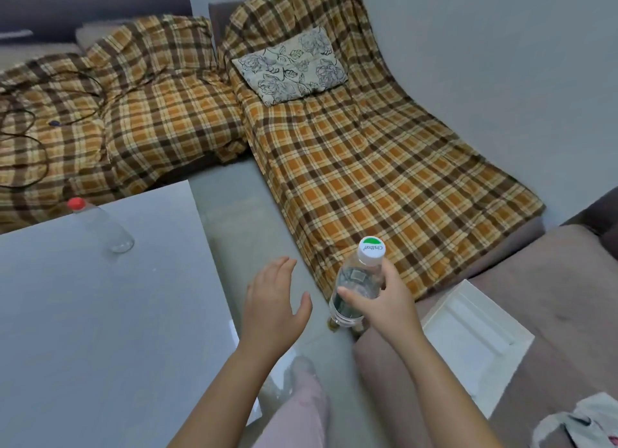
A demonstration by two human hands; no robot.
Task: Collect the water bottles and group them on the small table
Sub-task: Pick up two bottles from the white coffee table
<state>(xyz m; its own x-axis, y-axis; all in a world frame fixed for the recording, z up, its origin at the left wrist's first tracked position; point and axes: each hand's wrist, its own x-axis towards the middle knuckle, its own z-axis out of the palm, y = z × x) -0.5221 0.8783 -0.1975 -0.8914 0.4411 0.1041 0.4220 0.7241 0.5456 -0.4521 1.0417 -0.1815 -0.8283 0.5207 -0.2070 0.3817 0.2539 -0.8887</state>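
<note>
One red-capped bottle (100, 225), seemingly empty, stands on table (100, 330); right grip (384, 304) holds green-capped bottle (359, 280), left grip (272, 307) spread.

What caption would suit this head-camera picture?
Right hand holds a white-capped bottle beside the table where a red-capped bottle stands.

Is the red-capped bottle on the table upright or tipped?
Upright: the red-capped bottle stands on its base on the table, cap uppermost.
</note>
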